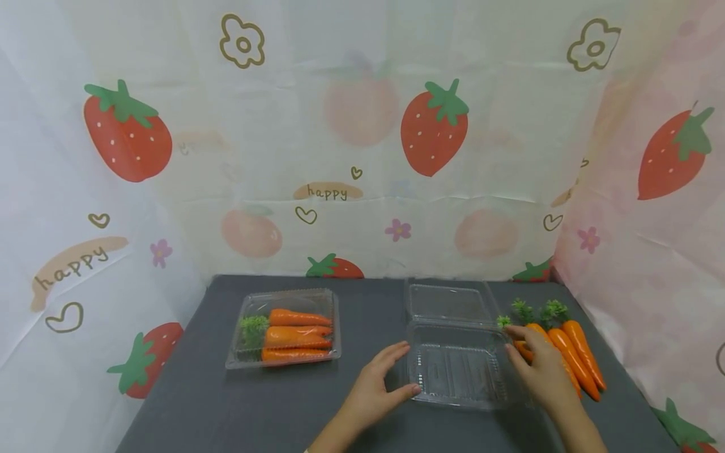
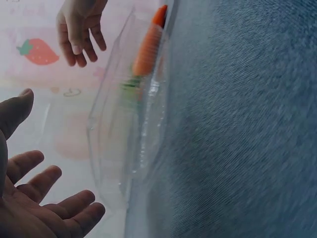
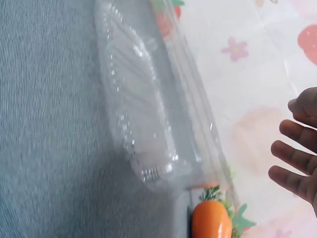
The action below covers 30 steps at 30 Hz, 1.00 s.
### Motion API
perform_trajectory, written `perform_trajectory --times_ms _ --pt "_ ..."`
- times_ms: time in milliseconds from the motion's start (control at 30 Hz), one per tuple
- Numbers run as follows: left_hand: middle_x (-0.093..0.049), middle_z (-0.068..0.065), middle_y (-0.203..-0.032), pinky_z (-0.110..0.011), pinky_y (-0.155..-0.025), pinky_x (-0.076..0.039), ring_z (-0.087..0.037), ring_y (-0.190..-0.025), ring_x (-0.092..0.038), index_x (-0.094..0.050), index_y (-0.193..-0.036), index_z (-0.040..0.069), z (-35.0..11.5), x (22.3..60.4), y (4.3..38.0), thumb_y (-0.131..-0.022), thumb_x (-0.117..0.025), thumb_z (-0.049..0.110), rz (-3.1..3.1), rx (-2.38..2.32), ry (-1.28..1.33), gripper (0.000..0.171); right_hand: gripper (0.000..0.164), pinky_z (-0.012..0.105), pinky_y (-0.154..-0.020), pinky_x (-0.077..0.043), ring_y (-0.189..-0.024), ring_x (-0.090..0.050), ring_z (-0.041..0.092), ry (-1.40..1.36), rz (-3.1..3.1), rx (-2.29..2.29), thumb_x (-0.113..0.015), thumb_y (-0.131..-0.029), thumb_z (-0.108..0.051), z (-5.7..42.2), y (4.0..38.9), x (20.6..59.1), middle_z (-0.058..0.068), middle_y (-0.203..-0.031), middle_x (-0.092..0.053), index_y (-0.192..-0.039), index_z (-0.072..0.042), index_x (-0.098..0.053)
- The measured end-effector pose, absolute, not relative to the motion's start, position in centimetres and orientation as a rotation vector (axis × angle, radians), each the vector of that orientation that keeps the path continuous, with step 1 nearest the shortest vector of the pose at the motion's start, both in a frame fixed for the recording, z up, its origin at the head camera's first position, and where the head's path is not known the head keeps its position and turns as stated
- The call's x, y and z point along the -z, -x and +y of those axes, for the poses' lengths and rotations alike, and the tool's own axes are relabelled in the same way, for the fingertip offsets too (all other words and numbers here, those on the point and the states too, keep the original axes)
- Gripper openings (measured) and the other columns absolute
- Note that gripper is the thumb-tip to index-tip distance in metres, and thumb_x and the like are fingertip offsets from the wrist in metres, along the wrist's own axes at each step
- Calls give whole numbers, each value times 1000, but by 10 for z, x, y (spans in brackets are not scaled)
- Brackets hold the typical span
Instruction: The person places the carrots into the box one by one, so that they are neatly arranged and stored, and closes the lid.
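A see-through plastic box (image 1: 459,372) lies on the table with its hinged lid (image 1: 447,303) folded back behind it. My left hand (image 1: 370,385) is at the box's left side, fingers and thumb spread, fingertips right by the rim. On the other side, my right hand (image 1: 542,371) hovers by the right rim, partly covering the loose carrots (image 1: 579,352) with green tops. Its fingers are extended and hold nothing in the right wrist view, where the box (image 3: 133,94) and one carrot (image 3: 212,220) also show.
At the left stands a second see-through box (image 1: 334,333), its lid down over several carrots (image 1: 297,336). Dark grey cloth covers the table (image 1: 272,409). A fruit-printed curtain (image 1: 362,157) encloses the back and both sides.
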<state>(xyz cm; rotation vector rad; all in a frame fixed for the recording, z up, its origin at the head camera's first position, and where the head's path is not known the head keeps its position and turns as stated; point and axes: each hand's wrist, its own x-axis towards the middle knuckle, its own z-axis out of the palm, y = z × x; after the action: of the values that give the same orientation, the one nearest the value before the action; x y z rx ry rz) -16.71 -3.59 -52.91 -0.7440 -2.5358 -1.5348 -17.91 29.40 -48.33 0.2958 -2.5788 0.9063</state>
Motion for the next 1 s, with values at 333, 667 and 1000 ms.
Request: perform_trajectory --times_ms 333,667,1000 --pt "-42 -3 -162 -59 -116 -37 -30 -147 -41 -50 -152 17 -23 546 168 -85 -83 40 -2592 1570 704 78 36 64 -89 -50 -114 -59 43 -191 -2586 -870 -70 -94 -4 318 190 492 22 -125 -66 -130 -1 -65" --pt "-39 -5 -164 -59 -117 -37 -31 -148 -39 -47 -155 19 -16 552 171 -84 -85 41 -2619 1654 666 83 40 67 -92 -47 -121 -55 48 -156 -2649 -883 -71 -95 -8 339 194 509 27 -130 -63 -133 2 -61" --pt "-37 -1 -165 -57 -119 -35 -32 -149 -37 -46 -155 16 -8 553 171 -82 -87 34 -2619 1693 663 86 47 70 -95 -44 -121 -51 55 -59 -2768 -859 -69 -95 -9 357 200 528 36 -133 -57 -136 9 -57"
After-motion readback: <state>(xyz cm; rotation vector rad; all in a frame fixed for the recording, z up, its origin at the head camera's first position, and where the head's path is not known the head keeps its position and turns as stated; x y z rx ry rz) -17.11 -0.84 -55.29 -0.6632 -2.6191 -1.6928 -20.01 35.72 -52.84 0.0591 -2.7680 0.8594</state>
